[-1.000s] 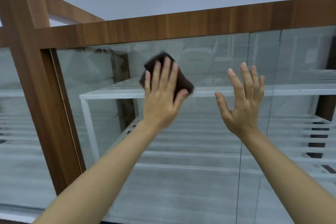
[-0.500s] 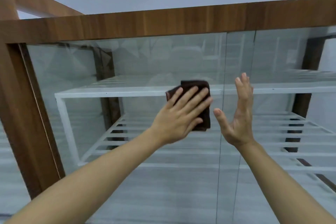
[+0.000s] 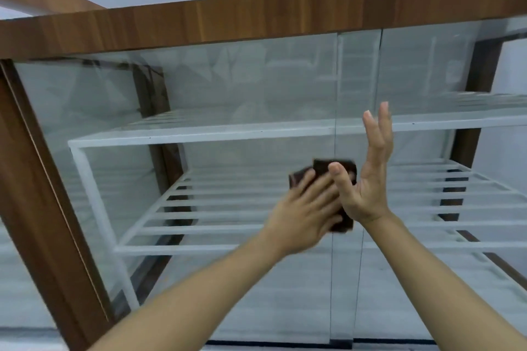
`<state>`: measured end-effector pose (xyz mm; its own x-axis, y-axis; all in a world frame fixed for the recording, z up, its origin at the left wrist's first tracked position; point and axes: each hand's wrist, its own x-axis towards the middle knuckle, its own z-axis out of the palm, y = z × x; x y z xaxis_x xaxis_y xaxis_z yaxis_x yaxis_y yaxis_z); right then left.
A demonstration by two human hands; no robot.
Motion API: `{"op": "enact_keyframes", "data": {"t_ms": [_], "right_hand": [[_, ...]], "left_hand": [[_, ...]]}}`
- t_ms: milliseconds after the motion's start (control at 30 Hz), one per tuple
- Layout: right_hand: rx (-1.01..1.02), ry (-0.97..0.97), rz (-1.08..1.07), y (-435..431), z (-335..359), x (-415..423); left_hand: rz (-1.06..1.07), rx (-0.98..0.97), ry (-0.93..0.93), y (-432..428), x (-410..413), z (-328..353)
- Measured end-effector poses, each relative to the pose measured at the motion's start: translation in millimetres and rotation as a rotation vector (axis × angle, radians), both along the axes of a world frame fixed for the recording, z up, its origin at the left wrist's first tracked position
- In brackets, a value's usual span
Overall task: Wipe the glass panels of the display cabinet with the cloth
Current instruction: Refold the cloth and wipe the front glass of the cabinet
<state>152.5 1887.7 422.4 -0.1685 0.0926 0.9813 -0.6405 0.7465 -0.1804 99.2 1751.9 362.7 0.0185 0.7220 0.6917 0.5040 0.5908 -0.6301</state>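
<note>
A dark brown cloth (image 3: 346, 169) lies flat against the front glass panel (image 3: 228, 88) of the wood-framed display cabinet (image 3: 256, 17). My left hand (image 3: 306, 216) presses the cloth to the glass with its fingers spread over it, just left of the vertical seam between two panes. My right hand (image 3: 370, 179) is raised edge-on with straight fingers, holding nothing, right beside the cloth and partly in front of it. The cloth's middle is hidden behind both hands.
Behind the glass are white slatted shelves (image 3: 228, 208) and an upper white shelf (image 3: 199, 135). A thick wooden post (image 3: 34, 194) frames the left side. A second glass pane (image 3: 427, 80) continues to the right of the seam.
My left hand has slid the cloth down and to the right across the glass, from the upper shelf level to beside my right hand. My right hand has turned edge-on.
</note>
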Motion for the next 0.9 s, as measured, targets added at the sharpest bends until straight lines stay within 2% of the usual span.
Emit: {"op": "enact_keyframes", "data": {"t_ms": [67, 100, 167, 267, 333, 400, 567, 600, 667, 800, 867, 900], "right_hand": [[0.022, -0.012, -0.059, -1, -15, 1], [0.035, -0.014, -0.099, -3, -23, 1], [0.068, -0.016, -0.186, -10, -36, -1], [0.084, -0.027, -0.268, -31, -41, -10], [0.067, -0.044, -0.306, -48, -46, -18], [0.073, -0.055, -0.358, -65, -58, -27], [0.166, -0.151, -0.580, -95, -91, -43], [0.170, -0.166, -0.613, -95, -92, -45], [0.181, -0.172, -0.654, -94, -93, -47], [0.183, -0.162, -0.715, -94, -95, -51], [0.180, -0.149, -0.729, -96, -96, -53], [0.178, -0.148, -0.735, -96, -96, -53]], "left_hand": [[0.064, -0.262, 0.070, -38, -4, -53], [0.077, -0.271, 0.070, -56, -7, -56], [0.061, -0.085, 0.044, -77, -14, -21], [0.068, 0.364, -0.075, -87, -24, 69], [0.068, 0.519, -0.110, -87, -28, 100], [0.047, 0.547, -0.117, -94, -30, 76], [0.145, 0.444, -0.305, -144, -19, -98], [0.156, 0.427, -0.309, -153, -22, -102], [0.150, 0.487, -0.301, -158, -29, -65], [0.078, 0.816, -0.260, -157, -46, 47], [0.066, 0.852, -0.240, -158, -49, 47], [0.062, 0.851, -0.257, -158, -49, 25]]}}
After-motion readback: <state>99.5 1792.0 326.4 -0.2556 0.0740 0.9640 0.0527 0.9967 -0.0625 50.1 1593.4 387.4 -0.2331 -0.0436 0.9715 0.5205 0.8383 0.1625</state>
